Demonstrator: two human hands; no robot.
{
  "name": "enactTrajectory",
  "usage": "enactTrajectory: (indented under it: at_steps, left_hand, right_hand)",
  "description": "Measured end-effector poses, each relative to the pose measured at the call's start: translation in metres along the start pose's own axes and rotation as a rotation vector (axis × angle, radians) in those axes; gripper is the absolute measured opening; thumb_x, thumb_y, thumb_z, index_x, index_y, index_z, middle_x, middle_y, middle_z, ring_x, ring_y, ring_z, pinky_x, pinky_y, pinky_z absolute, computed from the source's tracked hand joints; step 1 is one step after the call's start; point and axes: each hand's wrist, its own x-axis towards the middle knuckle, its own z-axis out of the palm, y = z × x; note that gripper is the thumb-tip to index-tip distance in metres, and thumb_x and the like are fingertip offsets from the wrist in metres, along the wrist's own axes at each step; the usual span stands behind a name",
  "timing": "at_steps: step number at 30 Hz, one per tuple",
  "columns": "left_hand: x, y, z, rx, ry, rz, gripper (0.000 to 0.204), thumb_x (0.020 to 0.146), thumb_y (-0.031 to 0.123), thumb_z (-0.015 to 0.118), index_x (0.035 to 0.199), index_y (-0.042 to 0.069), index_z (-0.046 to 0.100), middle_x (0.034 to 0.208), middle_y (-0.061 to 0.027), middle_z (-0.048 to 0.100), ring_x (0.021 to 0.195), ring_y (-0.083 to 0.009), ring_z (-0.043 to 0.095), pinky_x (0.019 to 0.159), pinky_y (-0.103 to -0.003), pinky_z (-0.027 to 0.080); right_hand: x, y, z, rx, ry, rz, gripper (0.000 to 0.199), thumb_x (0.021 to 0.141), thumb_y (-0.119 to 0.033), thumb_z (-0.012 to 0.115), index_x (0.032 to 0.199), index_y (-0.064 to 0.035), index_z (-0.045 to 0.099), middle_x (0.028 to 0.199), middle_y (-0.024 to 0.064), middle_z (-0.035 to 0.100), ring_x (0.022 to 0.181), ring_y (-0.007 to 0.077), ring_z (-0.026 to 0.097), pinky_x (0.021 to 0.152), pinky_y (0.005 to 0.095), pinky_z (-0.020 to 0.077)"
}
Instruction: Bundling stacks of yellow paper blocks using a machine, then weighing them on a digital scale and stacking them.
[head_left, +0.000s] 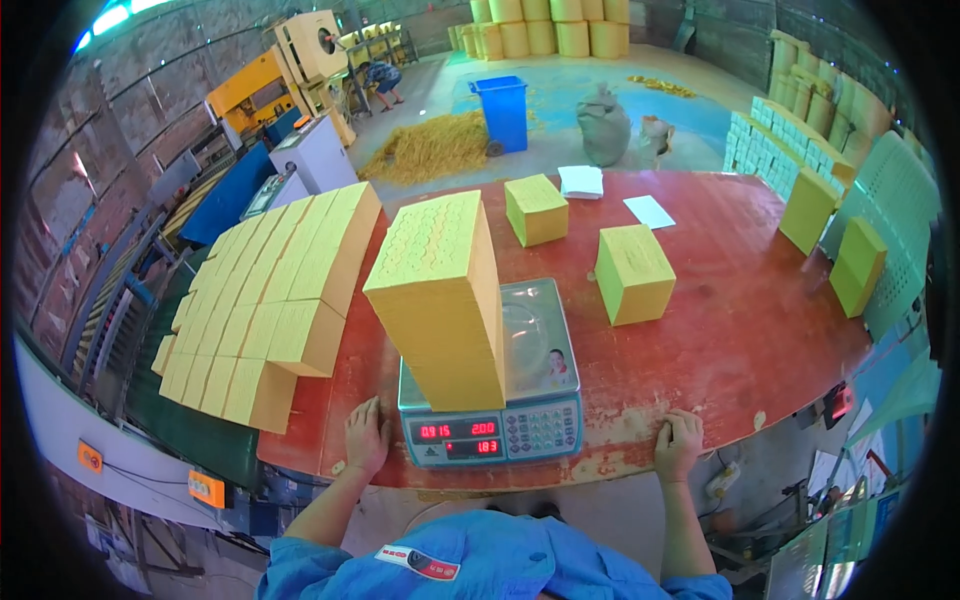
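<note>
I see my left hand [366, 437] lying flat and open on the red table [740, 330], just left of the scale [530, 420]. My right hand [679, 443] rests on the table's front edge with its fingers curled over and nothing in it, just right of the scale. A tall yellow stack [445, 295] stands on the scale's left side. More yellow stacks [270, 300] lie in rows to my left. One yellow block [634, 272] sits behind the scale.
</note>
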Motion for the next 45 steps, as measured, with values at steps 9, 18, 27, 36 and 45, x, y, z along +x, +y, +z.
enactTrajectory:
  at_steps: [9, 18, 27, 36, 45]
  left_hand:
    - [-0.015, -0.003, 0.005, -0.06, 0.093, -0.228, 0.055, 0.091, 0.008, 0.057, 0.144, 0.003, 0.042, 0.134, -0.0219, 0.053, 0.121, -0.0403, 0.051, 0.103, -0.045, 0.042]
    - [-0.101, 0.04, -0.005, -0.357, 0.412, -0.51, 0.04, 0.094, 0.005, 0.056, 0.132, -0.004, 0.05, 0.127, -0.0187, 0.058, 0.113, -0.0271, 0.059, 0.092, -0.035, 0.047]
    - [-0.051, 0.041, -0.046, -0.615, 0.417, -0.474, 0.01, 0.096, 0.004, 0.056, 0.104, -0.002, 0.058, 0.107, -0.0109, 0.066, 0.091, -0.0159, 0.063, 0.082, -0.029, 0.051]
    - [0.094, 0.088, -0.157, -0.833, 0.429, -0.017, 0.011, 0.096, 0.003, 0.053, 0.1, 0.0, 0.062, 0.116, -0.013, 0.065, 0.107, -0.0188, 0.061, 0.094, -0.032, 0.048]
    - [0.225, 0.141, -0.22, -0.815, 0.101, 0.547, 0.017, 0.084, 0.01, 0.071, 0.1, 0.005, 0.069, 0.121, -0.0058, 0.064, 0.113, -0.0166, 0.058, 0.098, -0.033, 0.043]
  right_hand:
    - [0.005, 0.01, 0.012, 0.009, -0.045, -0.074, 0.013, 0.082, -0.003, 0.062, 0.091, -0.0067, 0.068, 0.104, 0.0096, 0.068, 0.1, 0.0298, 0.061, 0.09, 0.0412, 0.0463]
    - [0.004, 0.009, 0.009, 0.013, -0.105, -0.079, 0.013, 0.083, -0.002, 0.063, 0.093, -0.0059, 0.07, 0.106, 0.0089, 0.069, 0.101, 0.0281, 0.061, 0.091, 0.0386, 0.048]
    - [0.005, 0.003, 0.01, -0.027, -0.117, -0.076, 0.013, 0.083, -0.001, 0.063, 0.092, -0.0063, 0.069, 0.106, 0.0057, 0.069, 0.101, 0.0263, 0.061, 0.089, 0.037, 0.0486]
    - [0.007, -0.003, 0.011, -0.078, -0.069, -0.052, 0.015, 0.08, 0.001, 0.06, 0.09, -0.0066, 0.068, 0.103, 0.0056, 0.069, 0.099, 0.0269, 0.061, 0.088, 0.0368, 0.0485]
    - [0.004, -0.008, 0.011, -0.083, -0.019, -0.032, 0.014, 0.079, 0.002, 0.059, 0.088, -0.0052, 0.067, 0.1, 0.0085, 0.069, 0.096, 0.0285, 0.062, 0.086, 0.0381, 0.0494]
